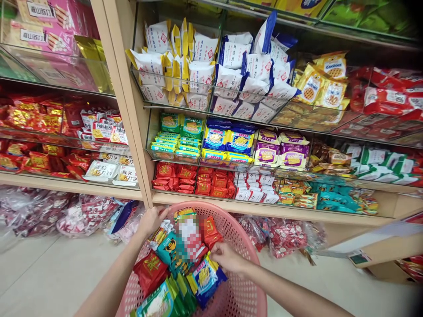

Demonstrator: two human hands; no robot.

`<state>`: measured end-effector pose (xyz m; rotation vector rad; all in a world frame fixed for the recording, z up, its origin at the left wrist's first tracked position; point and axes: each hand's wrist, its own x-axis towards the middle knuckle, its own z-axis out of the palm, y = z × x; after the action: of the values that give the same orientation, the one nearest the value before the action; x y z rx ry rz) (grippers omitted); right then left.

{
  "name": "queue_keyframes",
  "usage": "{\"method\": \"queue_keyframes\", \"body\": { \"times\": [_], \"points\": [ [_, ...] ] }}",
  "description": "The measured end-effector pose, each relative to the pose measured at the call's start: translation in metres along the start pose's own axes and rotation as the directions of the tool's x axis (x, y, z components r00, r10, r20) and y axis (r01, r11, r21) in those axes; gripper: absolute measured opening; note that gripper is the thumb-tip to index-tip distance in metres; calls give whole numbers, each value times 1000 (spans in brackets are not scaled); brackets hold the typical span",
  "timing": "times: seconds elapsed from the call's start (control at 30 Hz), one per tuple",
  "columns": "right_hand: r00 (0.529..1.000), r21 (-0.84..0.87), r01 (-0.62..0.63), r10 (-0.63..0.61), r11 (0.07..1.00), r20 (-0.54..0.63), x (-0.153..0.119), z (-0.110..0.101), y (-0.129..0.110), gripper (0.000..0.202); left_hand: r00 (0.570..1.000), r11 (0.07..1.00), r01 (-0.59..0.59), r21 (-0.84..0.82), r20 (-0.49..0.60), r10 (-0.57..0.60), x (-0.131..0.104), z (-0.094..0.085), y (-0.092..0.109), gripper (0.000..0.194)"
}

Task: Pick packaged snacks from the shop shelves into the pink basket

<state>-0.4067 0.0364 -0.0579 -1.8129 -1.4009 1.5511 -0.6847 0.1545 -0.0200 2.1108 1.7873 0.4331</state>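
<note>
A pink perforated basket [246,246] stands in front of the shelves, with snack packets inside. My left hand [153,220] is at its back left rim, fingers bent over the edge. Inside the basket, my right hand [228,257] pinches the top corner of a blue and yellow packet [205,279]. Just behind that hand lies a red packet [211,232]. A teal packet [173,252], a dark red packet [150,270] and green packets [161,299] fill the left and front of the basket. One packet near the back is blurred out.
Glass-fronted shelves hold white packets [257,66], blue and yellow packets [240,141], purple packets [293,152] and red packets [165,176]. A wooden upright [124,101] divides the shelving. Plastic bags of snacks [287,237] lie on the tiled floor [29,264] under the bottom shelf.
</note>
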Motion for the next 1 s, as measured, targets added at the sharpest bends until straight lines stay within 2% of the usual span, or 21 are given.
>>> {"method": "queue_keyframes", "body": {
  "times": [0.13, 0.3, 0.47, 0.57, 0.7, 0.77, 1.0],
  "points": [
    [989, -55, 134, -137, 990, -58, 0, 10, 11, 7, 1000, 1000, 23, 0, 0, -23, 1, 1, 0, 46],
    [983, -29, 178, -179, 984, -34, -4, 15, 16, 16, 1000, 1000, 10, 4, -14, -10, 0, 3, -2, 47],
    [996, 61, 40, -36, 997, -77, -18, 15, 20, 29, 1000, 1000, 5, 2, -17, -5, -1, 2, -3, 47],
    [994, 194, -113, 110, 974, 22, -29, 15, 16, 39, 1000, 1000, 15, 3, -16, -14, 0, 3, -3, 47],
    [926, 270, -370, 331, 889, 180, -36, 17, 9, 46, 1000, 1000, 10, -6, -17, -10, 1, 4, -4, 47],
    [914, 272, -396, 348, 877, 208, -35, 20, 9, 48, 1000, 1000, 7, -19, -18, -8, 1, 4, -5, 48],
    [918, 318, -379, 308, 869, 252, -28, 29, 18, 52, 1000, 1000, -2, -1, -30, 2, -1, 3, -3, 47]
  ]
}}
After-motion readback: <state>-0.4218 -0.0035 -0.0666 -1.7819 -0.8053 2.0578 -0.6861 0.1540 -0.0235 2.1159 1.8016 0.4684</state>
